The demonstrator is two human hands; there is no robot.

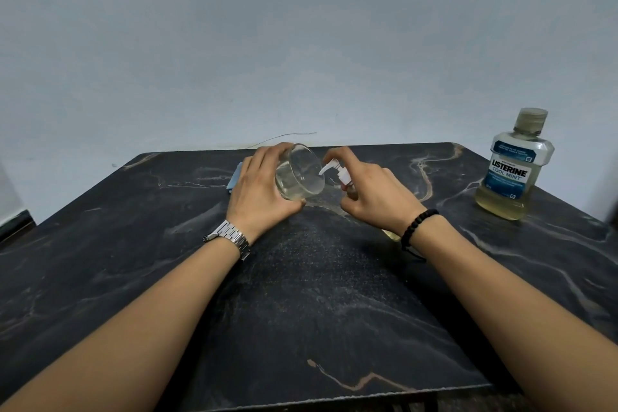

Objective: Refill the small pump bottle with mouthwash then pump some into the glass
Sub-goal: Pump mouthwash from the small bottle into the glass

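My left hand (259,189) grips a clear glass (301,172) and holds it tilted, its mouth turned toward the pump. My right hand (371,192) is wrapped around the small pump bottle (347,189), with a finger resting on the white pump head (334,170). The nozzle points into the mouth of the glass. The bottle's body is mostly hidden by my fingers. A large mouthwash bottle (513,167) with a blue label and a cap on top stands upright at the table's right edge, holding yellowish liquid in its lower part.
The dark marbled table (307,294) ends against a pale wall at the back. A light blue flat object (235,177) lies partly hidden behind my left hand. I wear a metal watch (230,237) on my left wrist and a black bead bracelet (416,227) on my right.
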